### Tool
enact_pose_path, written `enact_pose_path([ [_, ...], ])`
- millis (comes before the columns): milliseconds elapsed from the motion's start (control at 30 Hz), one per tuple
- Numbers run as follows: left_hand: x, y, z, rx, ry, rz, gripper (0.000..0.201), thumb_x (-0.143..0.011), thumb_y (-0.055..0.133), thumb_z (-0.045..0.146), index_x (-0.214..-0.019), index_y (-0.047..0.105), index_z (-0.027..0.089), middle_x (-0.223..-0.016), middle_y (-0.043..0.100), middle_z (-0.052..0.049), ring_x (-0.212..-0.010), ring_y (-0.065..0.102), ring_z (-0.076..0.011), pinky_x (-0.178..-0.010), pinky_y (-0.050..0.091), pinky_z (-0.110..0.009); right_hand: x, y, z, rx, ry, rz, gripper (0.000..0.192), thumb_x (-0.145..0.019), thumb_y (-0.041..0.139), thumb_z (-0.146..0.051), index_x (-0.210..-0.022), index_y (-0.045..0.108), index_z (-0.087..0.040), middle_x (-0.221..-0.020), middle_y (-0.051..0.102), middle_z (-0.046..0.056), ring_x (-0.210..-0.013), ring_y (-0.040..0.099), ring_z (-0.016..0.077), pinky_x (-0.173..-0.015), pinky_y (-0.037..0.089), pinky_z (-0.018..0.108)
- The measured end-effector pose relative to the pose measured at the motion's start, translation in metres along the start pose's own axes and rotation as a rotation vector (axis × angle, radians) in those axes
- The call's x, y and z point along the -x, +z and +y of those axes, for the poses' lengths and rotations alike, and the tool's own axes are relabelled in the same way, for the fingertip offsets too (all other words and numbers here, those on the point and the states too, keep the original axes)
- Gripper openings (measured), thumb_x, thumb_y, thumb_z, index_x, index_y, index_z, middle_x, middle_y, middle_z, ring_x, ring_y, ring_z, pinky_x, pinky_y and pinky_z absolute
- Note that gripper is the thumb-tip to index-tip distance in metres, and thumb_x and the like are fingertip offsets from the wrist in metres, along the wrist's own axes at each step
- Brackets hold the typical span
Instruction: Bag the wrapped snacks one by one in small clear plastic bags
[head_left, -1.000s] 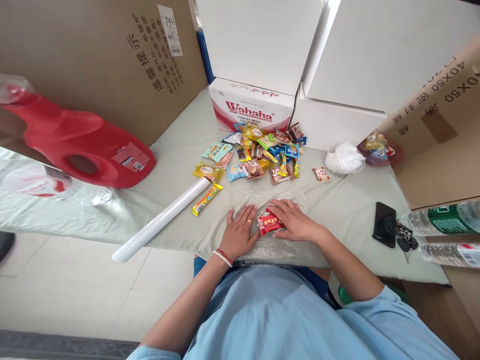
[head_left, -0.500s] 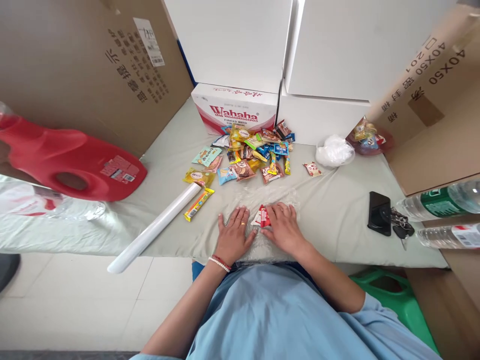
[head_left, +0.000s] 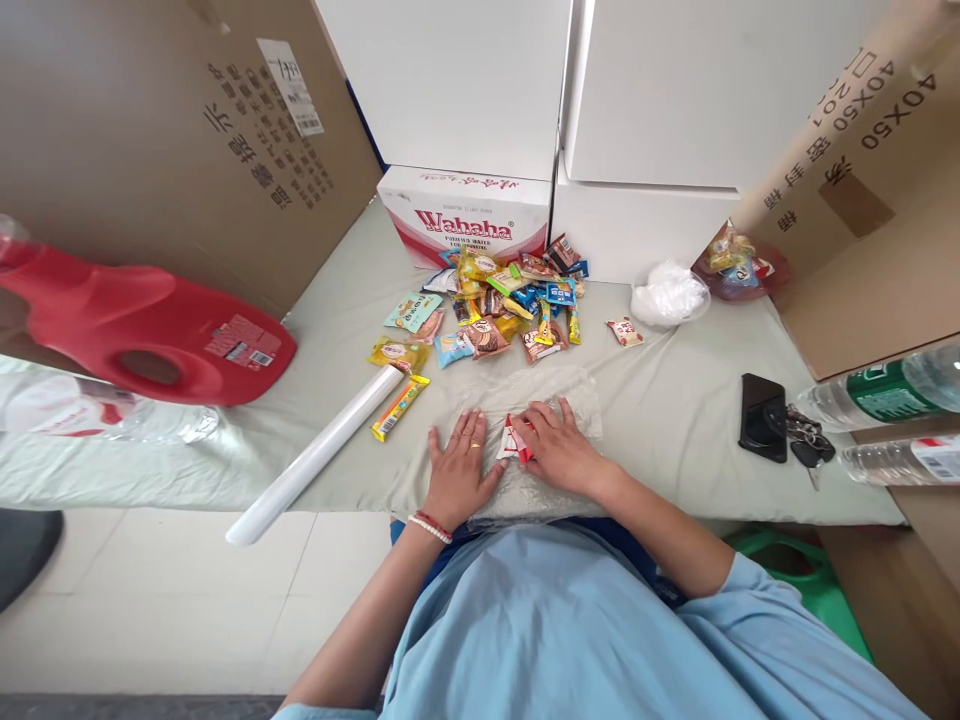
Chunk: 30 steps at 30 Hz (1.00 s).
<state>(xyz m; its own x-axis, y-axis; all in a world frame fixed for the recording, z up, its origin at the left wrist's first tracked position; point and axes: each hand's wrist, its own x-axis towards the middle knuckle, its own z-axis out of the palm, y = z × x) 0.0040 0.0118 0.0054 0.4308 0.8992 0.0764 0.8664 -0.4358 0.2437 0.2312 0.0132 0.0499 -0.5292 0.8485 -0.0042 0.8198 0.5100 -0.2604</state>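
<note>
A clear plastic film (head_left: 577, 395) lies spread on the cloth at the front edge. A small red and white snack packet (head_left: 514, 440) rests on it, between my two hands. My left hand (head_left: 457, 470) lies flat on the film, its fingers apart and its thumb near the packet. The thumb and forefinger of my right hand (head_left: 559, 448) are closed about the packet and partly cover it, while its other fingers stretch out over the film. Left of the film are a yellow snack bar (head_left: 400, 408) and a white roll (head_left: 315, 455).
Several wrapped snacks (head_left: 487, 335) lie heaped before a Wahaha carton (head_left: 469, 215). A small packet (head_left: 625, 332) and a white plastic bundle (head_left: 670, 295) sit farther right. A phone (head_left: 763, 418), keys (head_left: 808, 440) and bottles (head_left: 892, 390) are at right; a red jug (head_left: 187, 340) is at left.
The packet has shifted slightly left on the film, with my right hand moving along. My left hand stays flat, a little farther left. The view has shifted slightly.
</note>
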Motion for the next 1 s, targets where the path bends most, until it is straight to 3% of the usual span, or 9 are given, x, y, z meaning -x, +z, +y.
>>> enact_pose_path([
  [100, 0.005, -0.005, -0.004, -0.003, 0.028, -0.005, 0.073, -0.1, 0.047, 0.05, -0.162, 0.029, 0.018, -0.165, 0.036, -0.018, -0.155, 0.031, -0.0346, -0.124, 0.007, -0.071, -0.001, -0.007, 0.001, -0.058, -0.035, -0.022, 0.068, -0.096, 0.065, -0.039, -0.155, 0.04, -0.017, -0.15, 0.05, 0.019, -0.148, 0.032, 0.0342, -0.122, 0.018, 0.067],
  [300, 0.014, -0.006, -0.002, 0.004, 0.016, -0.009, 0.058, -0.103, 0.044, 0.043, -0.157, 0.041, 0.023, -0.161, 0.043, -0.016, -0.152, 0.038, -0.034, -0.123, 0.003, -0.074, -0.006, -0.015, 0.001, -0.054, 0.112, 0.039, 0.055, -0.093, 0.072, -0.042, -0.139, 0.059, -0.016, -0.125, 0.062, 0.018, -0.123, 0.052, 0.0329, -0.108, 0.043, 0.051],
  [433, 0.016, -0.005, -0.003, 0.029, 0.004, 0.042, 0.059, -0.101, 0.047, 0.043, -0.156, 0.041, 0.023, -0.162, 0.042, -0.017, -0.152, 0.038, -0.0351, -0.123, 0.006, -0.073, -0.011, 0.004, -0.007, -0.016, 0.001, 0.072, 0.056, -0.092, 0.073, -0.038, -0.143, 0.056, -0.023, -0.137, 0.059, 0.016, -0.142, 0.039, 0.0361, -0.12, 0.023, 0.065],
  [533, 0.022, -0.01, -0.009, 0.08, 0.085, 0.092, 0.059, -0.097, 0.048, 0.03, -0.155, 0.042, 0.023, -0.161, 0.045, -0.014, -0.153, 0.035, -0.033, -0.125, 0.007, -0.069, -0.006, 0.003, -0.005, -0.042, -0.036, 0.062, 0.062, -0.095, 0.069, -0.045, -0.15, 0.049, -0.022, -0.153, 0.049, 0.017, -0.151, 0.028, 0.0375, -0.122, 0.011, 0.071],
  [633, 0.034, -0.021, -0.019, 0.219, 0.312, 0.044, 0.074, -0.083, 0.046, 0.011, -0.156, 0.038, 0.024, -0.159, 0.05, -0.011, -0.154, 0.035, -0.0272, -0.128, 0.008, -0.064, 0.015, -0.019, 0.005, -0.156, -0.107, 0.077, 0.076, -0.097, 0.059, -0.058, -0.158, 0.038, -0.017, -0.162, 0.037, 0.019, -0.154, 0.023, 0.035, -0.125, 0.013, 0.065],
  [733, 0.049, -0.032, -0.03, 0.359, 0.452, -0.069, 0.091, -0.068, 0.047, 0.008, -0.157, 0.033, 0.02, -0.16, 0.047, -0.013, -0.155, 0.034, -0.0264, -0.128, 0.011, -0.062, 0.051, -0.035, 0.017, -0.247, -0.23, 0.019, 0.094, -0.091, 0.063, -0.068, -0.162, 0.029, -0.018, -0.163, 0.036, 0.019, -0.154, 0.025, 0.0331, -0.126, 0.019, 0.058],
  [800, 0.056, -0.039, -0.035, 0.382, 0.449, -0.147, 0.092, -0.064, 0.049, 0.008, -0.154, 0.038, 0.02, -0.162, 0.044, -0.013, -0.156, 0.032, -0.0272, -0.129, 0.011, -0.062, 0.076, -0.031, 0.024, -0.217, -0.219, -0.021, 0.081, -0.092, 0.065, -0.058, -0.159, 0.038, -0.021, -0.157, 0.044, 0.017, -0.151, 0.03, 0.0337, -0.125, 0.02, 0.061],
  [867, 0.06, -0.043, -0.039, 0.359, 0.411, -0.22, 0.084, -0.067, 0.051, 0.008, -0.15, 0.046, 0.022, -0.163, 0.042, -0.012, -0.156, 0.031, -0.0273, -0.13, 0.011, -0.061, 0.094, -0.02, 0.029, -0.187, -0.126, -0.013, 0.045, -0.1, 0.058, -0.038, -0.142, 0.059, -0.023, -0.141, 0.059, 0.014, -0.142, 0.042, 0.0318, -0.12, 0.029, 0.06],
  [1000, 0.047, -0.043, -0.043, 0.41, 0.303, -0.24, 0.033, -0.091, 0.052, 0.021, -0.117, 0.07, 0.028, -0.142, 0.066, -0.008, -0.146, 0.048, -0.0257, -0.128, 0.02, -0.058, 0.091, -0.014, 0.04, -0.339, 0.004, 0.055, 0.028, -0.103, 0.045, -0.027, -0.107, 0.072, -0.023, -0.104, 0.071, 0.011, -0.111, 0.06, 0.0262, -0.099, 0.049, 0.045],
])
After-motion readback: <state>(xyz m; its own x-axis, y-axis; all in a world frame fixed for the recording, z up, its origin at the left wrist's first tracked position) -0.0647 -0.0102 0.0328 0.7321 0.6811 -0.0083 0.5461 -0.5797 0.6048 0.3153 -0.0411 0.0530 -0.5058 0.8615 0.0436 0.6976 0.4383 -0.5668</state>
